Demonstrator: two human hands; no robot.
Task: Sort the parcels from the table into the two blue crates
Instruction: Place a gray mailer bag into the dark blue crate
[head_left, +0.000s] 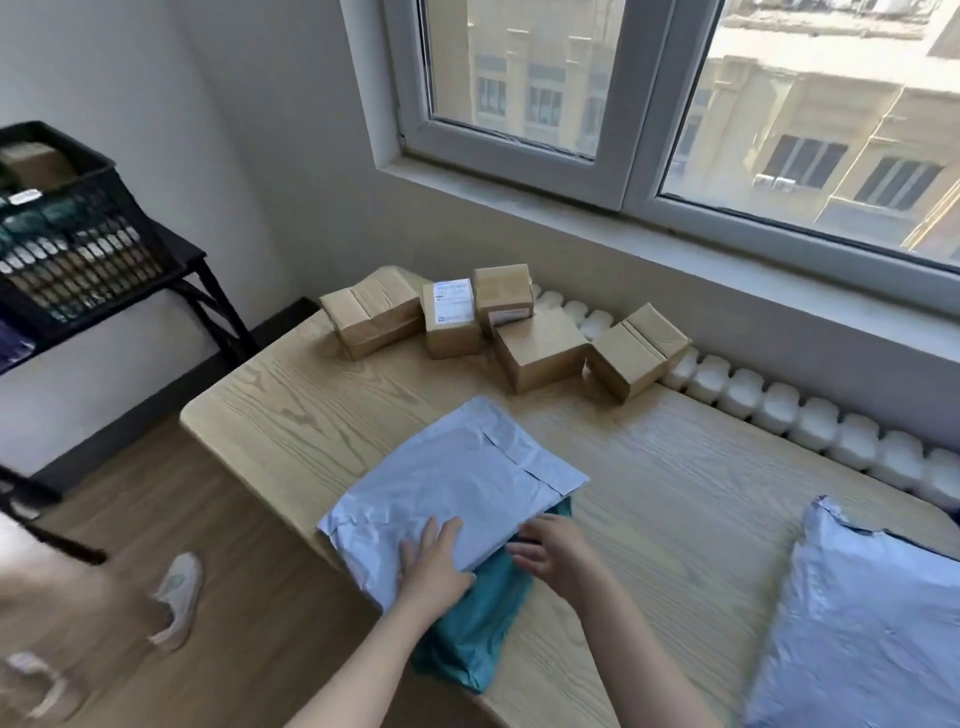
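Observation:
A pale blue poly mailer (457, 483) lies on the wooden table (675, 499), stacked on a teal mailer (478, 623) that hangs over the front edge. My left hand (434, 564) rests flat on the pale mailer's near corner, fingers straight. My right hand (553, 548) touches the seam between the two mailers, fingers loosely bent, holding nothing that I can see. Several cardboard boxes (540, 351) stand at the table's far side. Another pale mailer (857, 629) lies at the right. A dark crate (67, 228) with parcels sits on a rack at the left.
A white radiator (779, 410) runs along the wall under the window, behind the table. The black rack (208, 291) stands left of the table. My feet in white shoes (179, 597) are on the wooden floor beside the table.

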